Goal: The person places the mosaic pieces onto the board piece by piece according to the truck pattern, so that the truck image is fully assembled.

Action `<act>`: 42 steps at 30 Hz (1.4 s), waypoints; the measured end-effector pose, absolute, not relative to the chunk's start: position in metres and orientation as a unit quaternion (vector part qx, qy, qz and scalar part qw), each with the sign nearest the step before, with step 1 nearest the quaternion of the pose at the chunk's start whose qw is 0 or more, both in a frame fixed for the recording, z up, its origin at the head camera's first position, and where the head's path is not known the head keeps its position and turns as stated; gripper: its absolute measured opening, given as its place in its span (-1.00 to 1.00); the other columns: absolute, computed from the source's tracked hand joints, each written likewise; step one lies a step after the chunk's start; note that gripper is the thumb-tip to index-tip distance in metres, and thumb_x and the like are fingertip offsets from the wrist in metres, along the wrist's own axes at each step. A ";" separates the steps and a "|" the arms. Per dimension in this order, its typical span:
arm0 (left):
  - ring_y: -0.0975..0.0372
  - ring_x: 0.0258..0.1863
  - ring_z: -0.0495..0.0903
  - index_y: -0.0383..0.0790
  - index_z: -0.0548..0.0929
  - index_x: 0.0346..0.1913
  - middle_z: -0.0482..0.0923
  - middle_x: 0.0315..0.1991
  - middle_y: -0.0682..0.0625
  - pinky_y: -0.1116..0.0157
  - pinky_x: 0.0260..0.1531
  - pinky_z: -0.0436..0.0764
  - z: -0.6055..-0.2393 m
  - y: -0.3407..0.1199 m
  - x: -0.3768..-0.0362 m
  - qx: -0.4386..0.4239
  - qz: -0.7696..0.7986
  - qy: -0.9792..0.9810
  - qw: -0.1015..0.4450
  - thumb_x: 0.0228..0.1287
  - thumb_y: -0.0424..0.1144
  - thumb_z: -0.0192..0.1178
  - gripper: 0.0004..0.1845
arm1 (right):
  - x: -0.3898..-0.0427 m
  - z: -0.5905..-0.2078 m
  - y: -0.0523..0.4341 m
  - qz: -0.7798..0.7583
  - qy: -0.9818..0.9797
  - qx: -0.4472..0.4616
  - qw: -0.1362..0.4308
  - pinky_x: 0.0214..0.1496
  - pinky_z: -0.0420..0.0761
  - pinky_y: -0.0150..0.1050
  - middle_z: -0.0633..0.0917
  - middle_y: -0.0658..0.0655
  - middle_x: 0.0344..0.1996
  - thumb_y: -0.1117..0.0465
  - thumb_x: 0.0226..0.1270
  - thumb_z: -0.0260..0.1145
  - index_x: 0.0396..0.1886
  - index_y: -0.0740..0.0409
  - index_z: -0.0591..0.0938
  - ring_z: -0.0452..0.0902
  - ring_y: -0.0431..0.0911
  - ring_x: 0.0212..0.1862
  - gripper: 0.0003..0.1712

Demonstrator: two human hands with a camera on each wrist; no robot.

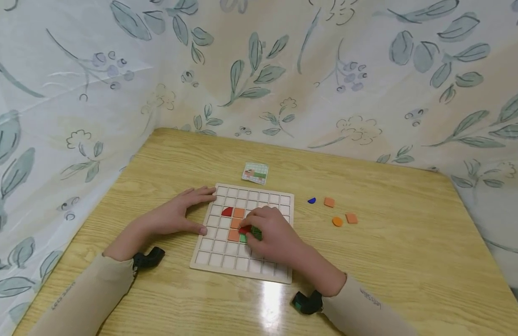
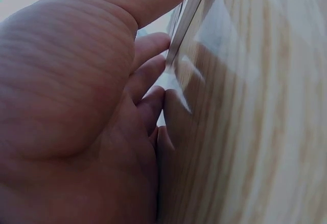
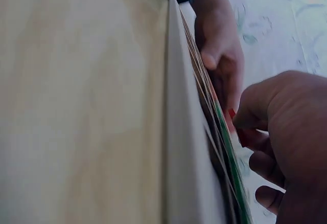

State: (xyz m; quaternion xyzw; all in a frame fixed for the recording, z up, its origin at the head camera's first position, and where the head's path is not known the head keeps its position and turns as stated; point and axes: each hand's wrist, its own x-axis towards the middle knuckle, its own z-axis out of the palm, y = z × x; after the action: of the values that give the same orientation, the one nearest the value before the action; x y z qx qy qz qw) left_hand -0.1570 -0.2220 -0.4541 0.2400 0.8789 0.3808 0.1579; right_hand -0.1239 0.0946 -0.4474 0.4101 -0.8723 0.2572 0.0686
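A pale wooden grid board point(image 1: 208, 254) lies flat on the wooden table point(image 1: 381, 270). Several orange tiles point(image 1: 239, 213), a red tile point(image 1: 227, 212) and green tiles point(image 1: 243, 238) sit in its cells. My right hand point(image 1: 270, 232) hovers over the board's middle and pinches a small red piece point(image 1: 244, 229) at its fingertips. In the right wrist view the same red piece point(image 3: 231, 113) shows at the fingertips. My left hand point(image 1: 175, 215) lies flat with straight fingers against the board's left edge point(image 2: 185, 24), thumb and fingers touching it.
Loose pieces lie right of the board: a blue one point(image 1: 311, 200), two orange squares point(image 1: 329, 202) and an orange round one point(image 1: 337, 221). A small pattern card point(image 1: 255, 172) lies behind the board. Leaf-print cloth point(image 1: 284, 70) walls the table on three sides.
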 end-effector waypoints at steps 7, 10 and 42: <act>0.13 0.56 -0.27 0.27 0.30 0.48 -0.03 0.55 0.37 -0.18 0.42 -0.13 -0.455 -0.222 -0.159 0.246 0.380 0.878 0.158 0.01 0.19 0.49 -0.07 | -0.120 -0.448 0.073 0.262 -0.865 0.422 0.068 0.06 0.43 -0.24 0.67 -0.21 -0.22 0.18 0.25 0.31 -0.16 -0.07 0.73 0.49 -0.27 -0.10 -0.81; 0.12 0.56 -0.26 0.26 0.31 0.48 -0.02 0.54 0.37 -0.19 0.42 -0.14 -0.456 -0.223 -0.159 0.246 0.384 0.877 0.153 0.01 0.18 0.49 -0.07 | -0.123 -0.449 0.061 0.256 -0.861 0.433 0.077 0.05 0.42 -0.29 0.63 -0.24 -0.28 0.17 0.28 0.30 -0.16 -0.07 0.72 0.46 -0.30 -0.16 -0.83; 0.12 0.56 -0.30 0.26 0.31 0.48 -0.01 0.54 0.37 -0.17 0.43 -0.17 -0.455 -0.223 -0.157 0.248 0.398 0.869 0.158 0.05 0.17 0.47 -0.10 | -0.143 -0.454 0.020 0.289 -0.867 0.399 0.071 -0.07 0.42 -0.37 0.71 -0.21 -0.27 0.31 0.21 0.25 -0.20 -0.04 0.74 0.44 -0.30 -0.24 -0.76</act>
State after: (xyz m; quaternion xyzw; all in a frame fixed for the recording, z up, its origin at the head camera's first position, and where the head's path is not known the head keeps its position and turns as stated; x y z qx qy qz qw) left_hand -0.1572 -0.2227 -0.4548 0.2480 0.8689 0.3982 0.1581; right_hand -0.1425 0.0203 -0.4544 0.3989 -0.8673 0.2891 0.0714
